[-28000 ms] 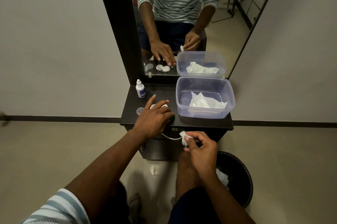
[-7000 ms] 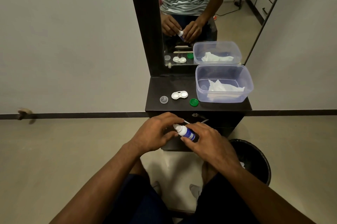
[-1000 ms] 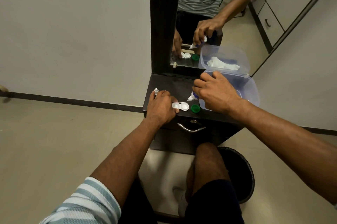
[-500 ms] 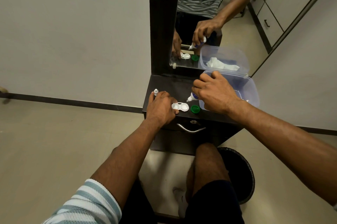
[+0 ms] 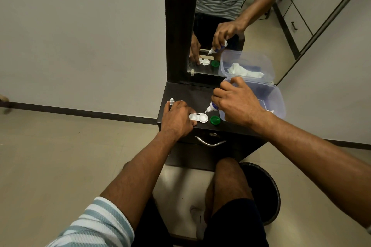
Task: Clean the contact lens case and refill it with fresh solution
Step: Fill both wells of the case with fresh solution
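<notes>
The dark cabinet top [image 5: 186, 94] carried the clear plastic tub [image 5: 278, 102] at its right. The right hand [image 5: 239, 104] gripped the solution bottle [image 5: 212, 107], tipped nozzle-down just above the right well of the contact lens case [image 5: 198, 117]; compared with a second earlier, its pose was nearly unchanged, suggesting filling was under way. The left hand [image 5: 177, 119], fingers curled, steadied the case's left end. The green cap [image 5: 215, 119] lay just beside the case. The bottle cap [image 5: 172, 100] stood behind the left hand. Liquid level in the wells could not be determined; the second case cap was hidden.
</notes>
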